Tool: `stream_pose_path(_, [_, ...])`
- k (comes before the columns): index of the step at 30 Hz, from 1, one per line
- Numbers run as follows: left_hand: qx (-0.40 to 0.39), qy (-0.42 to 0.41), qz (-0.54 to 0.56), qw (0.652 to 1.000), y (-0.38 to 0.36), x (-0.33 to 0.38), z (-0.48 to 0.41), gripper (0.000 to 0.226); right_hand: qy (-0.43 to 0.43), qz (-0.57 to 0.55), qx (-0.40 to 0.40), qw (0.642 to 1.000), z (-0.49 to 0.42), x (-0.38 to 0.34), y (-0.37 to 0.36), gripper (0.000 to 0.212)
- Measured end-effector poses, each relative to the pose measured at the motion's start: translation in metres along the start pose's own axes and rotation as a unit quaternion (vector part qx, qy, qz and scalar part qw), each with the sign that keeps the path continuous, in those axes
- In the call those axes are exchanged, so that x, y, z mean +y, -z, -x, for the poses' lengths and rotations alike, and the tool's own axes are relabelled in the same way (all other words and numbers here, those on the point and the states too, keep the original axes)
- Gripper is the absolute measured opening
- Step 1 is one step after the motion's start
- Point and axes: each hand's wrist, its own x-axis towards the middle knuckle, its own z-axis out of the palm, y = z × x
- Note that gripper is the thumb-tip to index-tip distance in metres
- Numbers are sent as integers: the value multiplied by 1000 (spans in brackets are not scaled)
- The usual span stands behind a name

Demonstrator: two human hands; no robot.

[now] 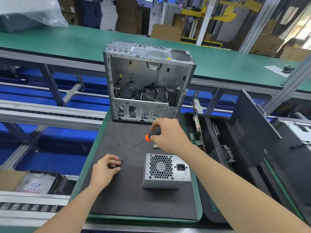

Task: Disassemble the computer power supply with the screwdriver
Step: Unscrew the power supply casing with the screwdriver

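The power supply (166, 172) is silver-grey, its face a honeycomb of black holes with a black socket at 3 o'clock of them. The screwdriver (152, 134) has a dark grey handle and an orange collar. Black screws (123, 159) dot a charcoal mat (131, 195) on a green-rimmed surface (78, 185). At 12 o'clock the computer case (148, 81) is bare silver with black cables and a small yellow sticker. Beyond it runs a green belt (67, 41). A blue floor (55, 163) shows at 9 o'clock, a yellow machine (223, 12) at 1 o'clock.
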Motion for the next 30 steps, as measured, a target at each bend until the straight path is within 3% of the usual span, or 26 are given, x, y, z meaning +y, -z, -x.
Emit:
stream_pose_path(4, [39,-11,-6,999,6,13,0,34,-2,-25,8,1000,2,1,10,18])
stream_pose_path(7, [85,-87,-3,993,6,49,1,31,-6,-31,12,999,4,-1,28,22])
stream_pose_path(14, [-111,-296,29,948,-27,157,12,28,14,51,40,998,23,-5,91,17])
stream_pose_path(17, [-173,-316,19,933,-47,172,20,21,19,95,41,994,37,-3,114,14])
stream_pose_path(22, [-208,-309,17,928,-67,168,22,24,25,129,14,991,51,0,124,11])
stream_pose_path(30, [-189,-306,-24,933,-71,159,18,28,29,123,-5,992,49,0,114,10])
